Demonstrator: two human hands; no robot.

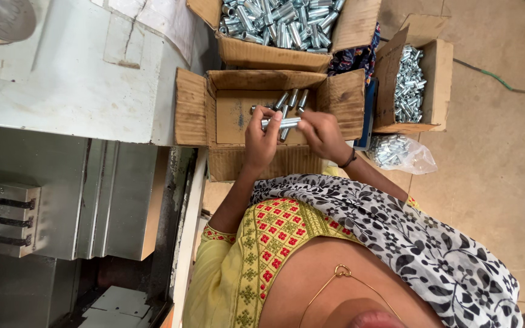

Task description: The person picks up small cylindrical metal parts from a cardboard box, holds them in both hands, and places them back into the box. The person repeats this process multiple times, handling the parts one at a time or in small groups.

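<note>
Both hands work over the near-empty cardboard box [229,112]. Left hand [261,138] and right hand [323,135] each clamp an end of a short metal tube [282,123], held level, likely so it lines up with the few tubes [293,99] stacked at 12 o'clock. Full box of tubes [281,24] further at 12; smaller box [411,82] and plastic bag of parts [396,152] at 3. Fingertips partly hidden; tube count in the grip unclear.
</note>
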